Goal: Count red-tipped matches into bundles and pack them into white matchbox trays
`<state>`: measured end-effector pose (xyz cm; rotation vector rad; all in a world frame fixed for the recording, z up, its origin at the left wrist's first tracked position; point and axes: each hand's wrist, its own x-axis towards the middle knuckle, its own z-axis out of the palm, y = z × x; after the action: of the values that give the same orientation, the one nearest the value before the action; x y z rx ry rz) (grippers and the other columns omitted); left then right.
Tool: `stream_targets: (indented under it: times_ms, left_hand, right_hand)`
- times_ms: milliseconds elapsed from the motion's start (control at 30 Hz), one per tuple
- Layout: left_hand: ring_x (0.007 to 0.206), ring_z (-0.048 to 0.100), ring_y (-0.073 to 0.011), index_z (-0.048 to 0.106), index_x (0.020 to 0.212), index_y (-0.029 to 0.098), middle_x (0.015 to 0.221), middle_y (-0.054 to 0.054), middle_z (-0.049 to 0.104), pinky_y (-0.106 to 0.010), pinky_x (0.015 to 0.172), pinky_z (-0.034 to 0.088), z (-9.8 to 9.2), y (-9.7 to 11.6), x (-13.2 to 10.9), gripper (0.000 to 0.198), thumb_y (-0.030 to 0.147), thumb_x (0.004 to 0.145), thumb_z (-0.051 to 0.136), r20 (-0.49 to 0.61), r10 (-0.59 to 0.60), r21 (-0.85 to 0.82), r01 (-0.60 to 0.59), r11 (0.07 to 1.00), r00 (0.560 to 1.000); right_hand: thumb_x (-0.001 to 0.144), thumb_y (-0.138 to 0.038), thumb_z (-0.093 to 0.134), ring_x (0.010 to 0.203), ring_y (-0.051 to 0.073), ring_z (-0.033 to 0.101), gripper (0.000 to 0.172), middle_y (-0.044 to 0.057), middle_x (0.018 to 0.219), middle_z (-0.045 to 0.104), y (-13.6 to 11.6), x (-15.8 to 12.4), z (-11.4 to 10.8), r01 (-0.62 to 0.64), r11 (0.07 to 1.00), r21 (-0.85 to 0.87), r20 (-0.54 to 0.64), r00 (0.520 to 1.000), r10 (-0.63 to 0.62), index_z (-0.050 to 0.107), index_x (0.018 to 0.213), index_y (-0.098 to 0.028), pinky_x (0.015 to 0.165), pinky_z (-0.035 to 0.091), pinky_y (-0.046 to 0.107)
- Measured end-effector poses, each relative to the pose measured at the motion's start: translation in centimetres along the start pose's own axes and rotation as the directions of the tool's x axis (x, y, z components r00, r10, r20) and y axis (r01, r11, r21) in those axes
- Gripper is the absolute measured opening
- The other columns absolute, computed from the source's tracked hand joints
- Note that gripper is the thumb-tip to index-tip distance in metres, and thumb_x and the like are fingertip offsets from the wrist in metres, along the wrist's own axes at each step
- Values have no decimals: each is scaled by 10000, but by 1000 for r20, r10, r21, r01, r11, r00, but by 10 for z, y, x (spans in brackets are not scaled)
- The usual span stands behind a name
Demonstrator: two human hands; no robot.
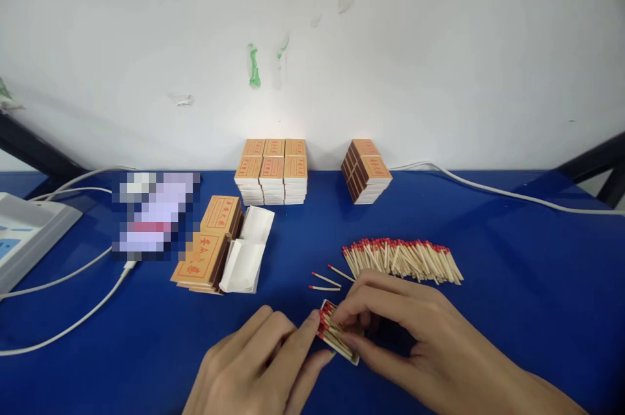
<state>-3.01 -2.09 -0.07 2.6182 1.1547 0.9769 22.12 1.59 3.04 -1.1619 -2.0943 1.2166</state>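
Observation:
A small white matchbox tray with red-tipped matches in it lies in front of me. My left hand steadies its left end, the index finger against the match heads and the thumb at the near side. Over the tray, my right hand has thumb and fingers closed on matches inside it; the fingers partly cover the contents. Just beyond, a few loose matches lie on the blue table. A long heap of matches spreads behind my right hand.
Flattened orange matchbox sleeves and white folded trays lie to the left. Stacks of matchboxes and a smaller stack stand by the wall. Farther left are a pixelated phone, cables and a power strip.

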Motion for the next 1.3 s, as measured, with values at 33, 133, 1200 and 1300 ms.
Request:
stream_targets:
  times_ms: [33, 133, 1200, 1300]
  left_hand:
    - [626, 652, -154, 713, 1345, 90, 828, -11, 668, -264, 549, 599, 0, 0, 0, 244, 184, 1127, 654, -8, 8, 30, -8, 1000, 1000]
    - [592, 645, -167, 705, 1365, 87, 785, 1, 643, -276, 490, 568, -1, -1, 2, 285, 232, 1122, 679, -20, 12, 94, -10, 995, 1000]
    - [518, 663, -112, 642, 1452, 44, 699, 76, 671, -285, 586, 602, -4, 5, 9, 314, 189, 1183, 572, -30, 91, 188, -84, 979, 995]
    - [538, 689, -128, 704, 1360, 105, 720, 64, 699, -297, 575, 605, -4, 1, 7, 238, 180, 1177, 571, -4, 113, 127, -111, 986, 994]
  right_hand:
    - [1100, -319, 691, 851, 113, 710, 130, -22, 993, 743, 0, 0, 0, 3, 1000, -7, -9, 1000, -3, 777, 1008, -285, 767, 554, 238]
    - [1102, -327, 686, 832, 109, 702, 116, -35, 980, 741, 0, -1, 1, -14, 1000, -14, -25, 1000, 13, 770, 1026, -301, 750, 555, 232]
    - [1133, -509, 625, 876, 131, 692, 242, -56, 1003, 743, -12, -6, -1, -165, 983, 82, -7, 986, 167, 678, 1319, -364, 815, 585, 256]
    - [1131, -438, 630, 874, 128, 721, 252, -51, 1013, 752, -9, -6, 1, -139, 989, 46, -55, 988, 141, 660, 1371, -366, 798, 600, 248]
